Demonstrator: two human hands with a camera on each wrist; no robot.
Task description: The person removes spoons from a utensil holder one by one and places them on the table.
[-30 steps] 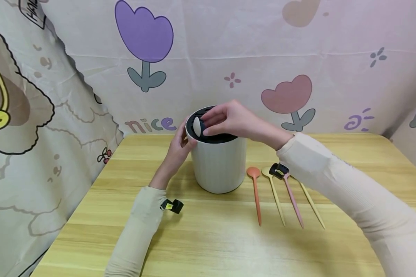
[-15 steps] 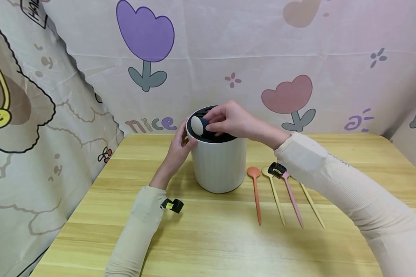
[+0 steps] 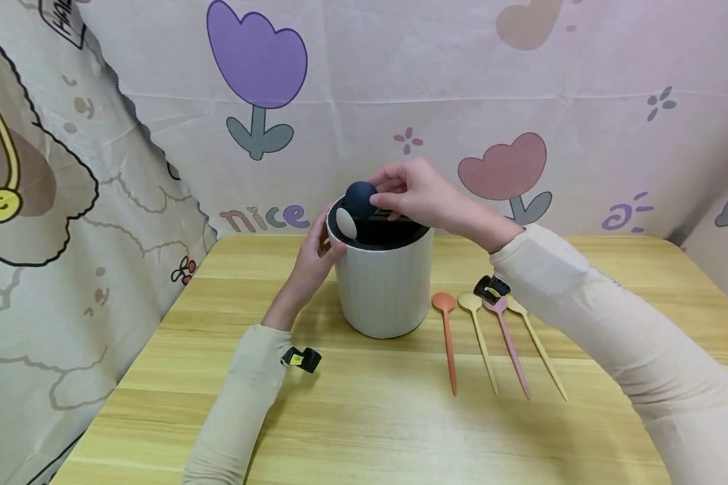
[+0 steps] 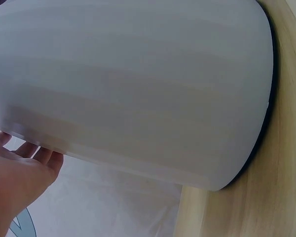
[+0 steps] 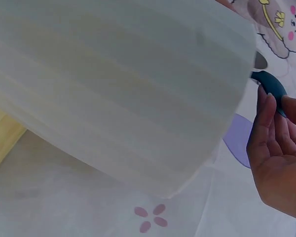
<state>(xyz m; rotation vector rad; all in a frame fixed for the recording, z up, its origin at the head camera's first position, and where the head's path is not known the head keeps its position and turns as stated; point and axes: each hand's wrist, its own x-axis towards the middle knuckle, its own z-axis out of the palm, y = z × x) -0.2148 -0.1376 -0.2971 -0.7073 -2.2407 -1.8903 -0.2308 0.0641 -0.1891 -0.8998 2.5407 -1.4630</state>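
A white utensil holder (image 3: 383, 296) with a black inside stands upright on the table. My left hand (image 3: 309, 266) grips its left side at the rim, thumb in front; in the left wrist view its fingers (image 4: 52, 160) lie along the wall. With thumb and fingers my right hand (image 3: 427, 195) pinches the bowl of a dark blue spoon (image 3: 360, 199) above the opening. The lower part of this spoon is hidden. Close beside it, a white spoon head (image 3: 346, 223) leans at the left of the rim. The right wrist view shows the dark blue spoon (image 5: 271, 89) between thumb and fingers.
Several long spoons lie on the wooden table (image 3: 364, 417) right of the holder: an orange spoon (image 3: 447, 337), a pale yellow spoon (image 3: 480, 337), a pink spoon (image 3: 511, 343) and another yellow spoon (image 3: 542, 350). A patterned cloth (image 3: 370, 67) hangs behind.
My right hand has risen slightly, lifting the dark blue spoon so that its bowl shows above the rim. The white spoon head has turned and shifted a little. My left hand has stayed in place.
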